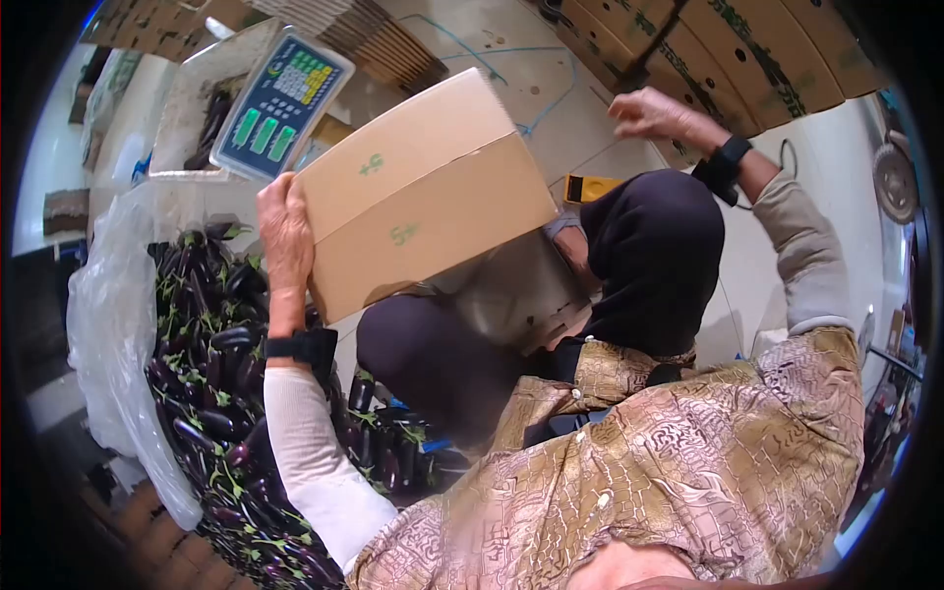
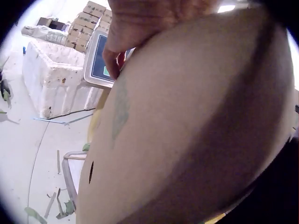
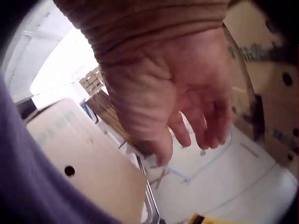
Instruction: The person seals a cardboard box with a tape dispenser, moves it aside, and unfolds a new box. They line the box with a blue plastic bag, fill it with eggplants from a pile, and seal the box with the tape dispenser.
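A brown cardboard box [image 1: 423, 197] with small green marks rests tilted before the person's knees, its two flaps meeting along a middle seam. At its left end the left hand [image 1: 285, 236] grips the edge; in the left wrist view the left hand [image 2: 154, 23] has its fingers bent over the box's rim. Away from the box, the right hand [image 1: 661, 116] is raised in the air to the right. Its fingers hang loosely bent with nothing in them, as the right hand [image 3: 173, 93] also shows in the right wrist view. There, the box [image 3: 93, 163] shows a round hole.
A scale display [image 1: 280, 103] with keys stands behind the box, beside a white foam crate [image 1: 182, 98]. Eggplants [image 1: 216, 393] are heaped at the left by clear plastic sheeting [image 1: 123, 324]. Stacked cartons [image 1: 747, 59] rise at back right. A yellow-and-black object [image 1: 593, 188] lies near the right knee.
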The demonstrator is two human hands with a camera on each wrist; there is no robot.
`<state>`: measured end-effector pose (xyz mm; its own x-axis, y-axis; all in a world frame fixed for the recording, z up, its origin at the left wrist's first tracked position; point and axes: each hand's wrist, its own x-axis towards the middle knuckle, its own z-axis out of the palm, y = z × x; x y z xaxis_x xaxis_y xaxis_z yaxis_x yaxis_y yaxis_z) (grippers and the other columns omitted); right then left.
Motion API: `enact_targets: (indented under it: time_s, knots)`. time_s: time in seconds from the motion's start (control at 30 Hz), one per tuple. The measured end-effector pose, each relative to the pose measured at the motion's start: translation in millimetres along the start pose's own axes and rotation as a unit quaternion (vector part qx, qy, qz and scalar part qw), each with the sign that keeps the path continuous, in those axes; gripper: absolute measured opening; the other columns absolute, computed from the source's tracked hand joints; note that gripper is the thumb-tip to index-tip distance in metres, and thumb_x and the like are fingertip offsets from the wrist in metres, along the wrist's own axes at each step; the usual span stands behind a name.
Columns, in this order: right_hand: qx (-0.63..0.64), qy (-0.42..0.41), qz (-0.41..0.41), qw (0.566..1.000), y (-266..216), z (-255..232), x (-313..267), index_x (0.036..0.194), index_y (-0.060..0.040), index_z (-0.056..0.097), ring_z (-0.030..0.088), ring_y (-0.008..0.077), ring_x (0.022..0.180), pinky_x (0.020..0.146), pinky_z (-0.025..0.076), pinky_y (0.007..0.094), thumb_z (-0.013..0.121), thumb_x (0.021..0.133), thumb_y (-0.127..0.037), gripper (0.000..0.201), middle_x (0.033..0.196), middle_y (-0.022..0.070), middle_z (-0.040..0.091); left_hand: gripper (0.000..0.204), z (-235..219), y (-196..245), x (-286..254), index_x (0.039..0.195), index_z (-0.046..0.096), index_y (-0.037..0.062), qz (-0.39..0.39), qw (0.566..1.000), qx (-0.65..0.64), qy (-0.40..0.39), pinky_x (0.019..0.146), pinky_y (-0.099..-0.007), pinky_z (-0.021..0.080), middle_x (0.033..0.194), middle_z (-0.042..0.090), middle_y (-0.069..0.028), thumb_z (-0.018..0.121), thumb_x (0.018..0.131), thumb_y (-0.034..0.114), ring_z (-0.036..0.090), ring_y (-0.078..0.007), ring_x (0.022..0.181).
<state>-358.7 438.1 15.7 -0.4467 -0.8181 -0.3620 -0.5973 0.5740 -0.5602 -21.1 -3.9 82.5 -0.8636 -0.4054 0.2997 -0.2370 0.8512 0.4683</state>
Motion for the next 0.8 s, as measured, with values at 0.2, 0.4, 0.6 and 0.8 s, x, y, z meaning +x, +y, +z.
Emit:
enact_targets:
  time_s: [0.2, 0.4, 0.6, 0.8]
  knots:
    - [-0.166, -0.075, 0.091, 0.979, 46.3, 144.3, 14.3, 0.121, -0.0033, 0.056, 0.06, 0.0413, 0.107, 0.093, 0.048, 0.0484, 0.081, 0.068, -0.035, 0.067, 0.114, 0.021, 0.063, 0.028, -0.8, 13.0, 0.4, 0.117, 0.057, -0.0005, -0.044, 0.999, -0.024, -0.002, 0.097, -0.0371, 0.04, 0.108, 0.056, -0.0154, 0.045, 0.102, 0.021, 0.053, -0.0291, 0.107]
    - [-0.154, 0.053, 0.166, 0.973, 66.8, 227.8, 22.1, 0.111, -0.0023, 0.056, 0.063, 0.0411, 0.102, 0.083, 0.05, 0.0471, 0.075, 0.076, -0.044, 0.058, 0.104, 0.0204, 0.067, 0.029, 1.0, 18.2, 2.4, 0.116, 0.057, -0.0012, -0.064, 0.998, -0.022, -0.008, 0.098, -0.0362, 0.04, 0.108, 0.056, -0.014, 0.045, 0.103, 0.021, 0.052, -0.027, 0.108]
    - [-0.024, 0.001, 0.239, 0.971, 66.5, 206.0, -1.7, 0.113, -0.0054, 0.055, 0.064, 0.0414, 0.101, 0.079, 0.051, 0.0469, 0.075, 0.075, -0.043, 0.057, 0.105, 0.0203, 0.067, 0.03, 0.3, 15.6, 0.9, 0.118, 0.056, -0.0021, -0.067, 0.997, -0.029, -0.005, 0.099, -0.0349, 0.039, 0.111, 0.055, -0.0129, 0.045, 0.104, 0.022, 0.053, -0.0255, 0.109]
    - [0.313, 0.211, 0.1, 0.921, 22.2, 54.8, -46.0, 0.126, -0.0038, 0.052, 0.058, 0.0189, 0.106, 0.096, 0.045, 0.0327, 0.083, 0.071, -0.025, 0.067, 0.113, 0.0078, 0.063, 0.024, 3.4, 20.9, 5.0, 0.112, 0.058, 0.0007, -0.03, 0.999, -0.045, -0.003, 0.093, -0.0379, 0.043, 0.107, 0.056, -0.0156, 0.048, 0.1, 0.02, 0.055, -0.0303, 0.104]
